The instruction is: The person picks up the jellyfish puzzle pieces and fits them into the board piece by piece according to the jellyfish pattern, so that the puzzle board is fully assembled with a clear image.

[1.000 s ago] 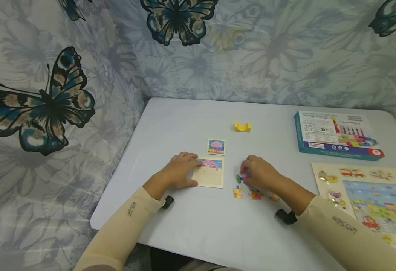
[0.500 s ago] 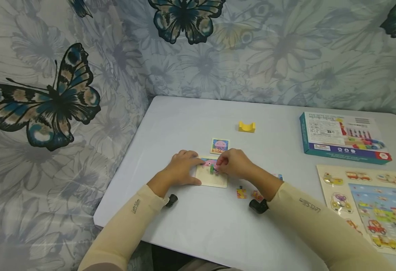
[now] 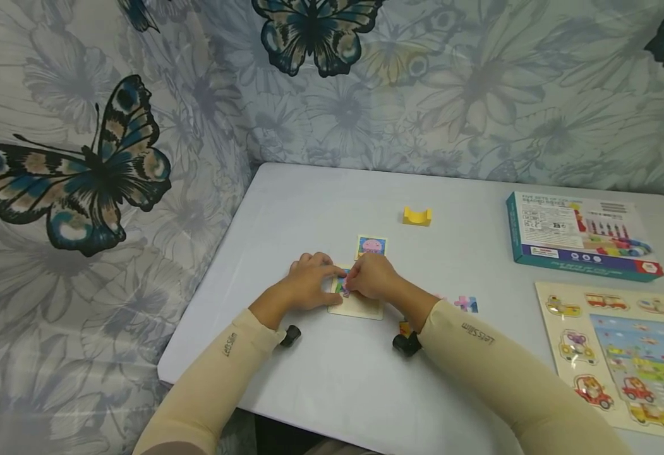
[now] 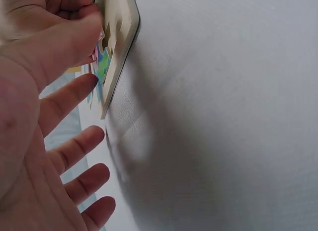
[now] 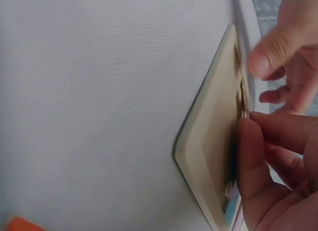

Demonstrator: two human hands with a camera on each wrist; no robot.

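A shallow wooden puzzle tray [image 3: 360,311] lies on the white table, partly covered by both hands. My left hand [image 3: 307,281] is at its left side, fingers loosely spread, index finger and thumb near the rim. Over the upper left of the tray, my right hand [image 3: 373,277] pinches a small jigsaw piece between thumb and index finger; in the right wrist view the fingertips [image 5: 251,124] hide most of it. A green and blue patch [image 4: 103,64] shows inside the tray in the left wrist view. Just behind stands a small picture card [image 3: 372,244] with a pink octopus.
Loose jigsaw pieces [image 3: 466,304] lie right of the tray, some behind the right forearm. A yellow curved block [image 3: 417,217] sits farther back. At the right are a boxed toy set [image 3: 584,235] and a large picture board [image 3: 553,309].
My right hand has picked up a jigsaw piece from the right and carried it left over the tray, now near the left fingers. My left hand has stayed at the tray's left side.
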